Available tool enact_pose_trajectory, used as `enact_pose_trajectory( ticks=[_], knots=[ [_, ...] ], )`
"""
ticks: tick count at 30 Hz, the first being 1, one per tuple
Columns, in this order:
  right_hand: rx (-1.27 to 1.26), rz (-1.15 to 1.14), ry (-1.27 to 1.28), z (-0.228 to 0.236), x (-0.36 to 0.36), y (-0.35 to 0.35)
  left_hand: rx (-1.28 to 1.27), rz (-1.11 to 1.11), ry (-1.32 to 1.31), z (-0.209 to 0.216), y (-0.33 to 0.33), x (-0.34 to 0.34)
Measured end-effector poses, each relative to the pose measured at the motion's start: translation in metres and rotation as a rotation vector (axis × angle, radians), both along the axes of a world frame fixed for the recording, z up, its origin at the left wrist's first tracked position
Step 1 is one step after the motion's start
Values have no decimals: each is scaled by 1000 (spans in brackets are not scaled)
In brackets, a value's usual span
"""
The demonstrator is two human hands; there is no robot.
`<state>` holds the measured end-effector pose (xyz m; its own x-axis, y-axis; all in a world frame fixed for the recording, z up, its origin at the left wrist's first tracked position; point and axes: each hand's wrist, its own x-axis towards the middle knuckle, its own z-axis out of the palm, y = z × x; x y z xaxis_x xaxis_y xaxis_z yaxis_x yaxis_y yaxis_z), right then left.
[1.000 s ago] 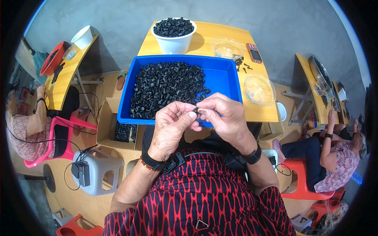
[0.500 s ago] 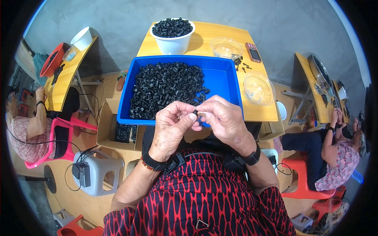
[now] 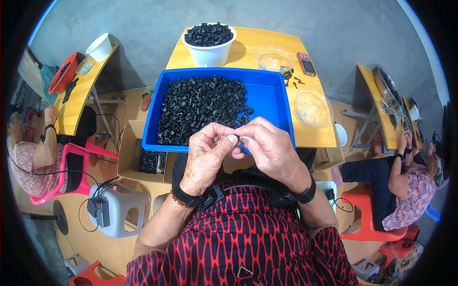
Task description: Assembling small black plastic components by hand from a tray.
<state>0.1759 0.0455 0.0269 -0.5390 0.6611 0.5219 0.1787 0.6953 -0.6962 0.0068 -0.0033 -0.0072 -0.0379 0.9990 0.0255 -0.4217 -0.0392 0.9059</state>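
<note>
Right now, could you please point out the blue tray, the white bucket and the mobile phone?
Blue tray (image 3: 266,100), head view: bare floor, right side.
White bucket (image 3: 209,56), head view: outer wall.
Mobile phone (image 3: 307,64), head view: middle of upper face.

Lighting bright, fairly even, with soft shadow on the table (image 3: 272,38) beyond the right hand (image 3: 269,144); table edges bowed, blackened margins far to either side of that hand, pinched piece (image 3: 237,137) indistinct.

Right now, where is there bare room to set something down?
Bare: the yellow table between the white bucket and the far clear bowl, plus the far-right corner of the blue tray. Crowded: the tray's left and middle, heaped with black parts.
</note>
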Motion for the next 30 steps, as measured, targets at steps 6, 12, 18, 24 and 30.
enact_pose_trajectory(
  ticks=[6, 12, 18, 24, 30],
  knots=[
    [-100, 5, 40, -1, -1, 1, -16, -26, -22, 0, 0, -2],
    [-111, -3, 81, -5, -4, 0, -24, -65, -76, 0, 1, -4],
    [-32, -7, 58, -5, -4, 0, -31, -72, -113, -1, 1, -5],
    [-107, 34, 52, -1, -3, -2, -54, -44, -203, 5, -1, -3],
    [106, -38, -231, 13, -9, -2, -32, 29, -156, 3, -1, 2]
  ],
)
